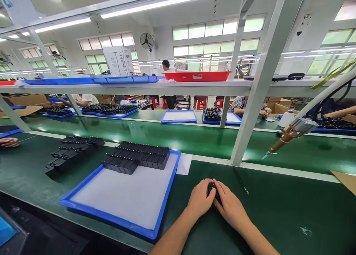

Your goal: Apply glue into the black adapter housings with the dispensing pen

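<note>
Both of my hands come together over the green bench, right of the blue-rimmed tray. My left hand (200, 196) and my right hand (228, 200) are wrapped round one small black plastic part (214, 191), fingertips meeting at its far end. Most of the part is hidden by my fingers. In the blue tray (116, 206), rows of black block-shaped housings (139, 154) stand on a white liner at the far side. More black housings (71, 153) stand directly on the bench, left of the tray.
A brown-and-metal dispensing tool (287, 138) hangs at the right, its thin tip pointing down-left. A metal frame post (258, 88) rises behind my hands. White paper (184, 164) lies by the tray. A co-worker's hand (9, 143) is at far left. A red tray (197, 76) sits overhead.
</note>
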The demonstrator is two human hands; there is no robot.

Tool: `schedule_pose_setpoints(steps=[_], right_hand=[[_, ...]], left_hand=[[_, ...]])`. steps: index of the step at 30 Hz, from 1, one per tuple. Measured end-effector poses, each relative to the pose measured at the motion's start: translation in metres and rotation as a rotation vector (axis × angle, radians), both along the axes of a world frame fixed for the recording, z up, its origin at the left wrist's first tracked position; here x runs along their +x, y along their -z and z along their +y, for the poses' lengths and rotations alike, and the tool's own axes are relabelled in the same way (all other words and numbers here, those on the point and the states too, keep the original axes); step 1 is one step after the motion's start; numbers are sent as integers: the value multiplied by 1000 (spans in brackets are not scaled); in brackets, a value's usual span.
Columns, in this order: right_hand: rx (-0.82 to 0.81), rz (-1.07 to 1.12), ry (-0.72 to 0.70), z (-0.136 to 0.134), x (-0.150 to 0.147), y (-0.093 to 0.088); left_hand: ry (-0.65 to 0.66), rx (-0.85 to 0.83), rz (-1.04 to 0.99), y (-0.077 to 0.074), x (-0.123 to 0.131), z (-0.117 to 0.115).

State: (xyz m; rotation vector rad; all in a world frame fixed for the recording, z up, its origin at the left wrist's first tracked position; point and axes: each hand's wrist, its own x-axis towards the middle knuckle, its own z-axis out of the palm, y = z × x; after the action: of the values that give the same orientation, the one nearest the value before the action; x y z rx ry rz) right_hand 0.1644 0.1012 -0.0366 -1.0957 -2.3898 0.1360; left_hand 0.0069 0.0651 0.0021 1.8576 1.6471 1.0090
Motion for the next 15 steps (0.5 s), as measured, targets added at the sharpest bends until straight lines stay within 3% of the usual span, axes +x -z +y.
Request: schedule_pose_setpoints(steps=[6, 15], right_hand=[[-21, -24, -16, 1, 4, -5], [-479, 30, -164, 2, 21, -41]], left_hand=[[-25, -33, 25, 2, -1, 3], [-38, -45, -4, 1, 0, 3]])
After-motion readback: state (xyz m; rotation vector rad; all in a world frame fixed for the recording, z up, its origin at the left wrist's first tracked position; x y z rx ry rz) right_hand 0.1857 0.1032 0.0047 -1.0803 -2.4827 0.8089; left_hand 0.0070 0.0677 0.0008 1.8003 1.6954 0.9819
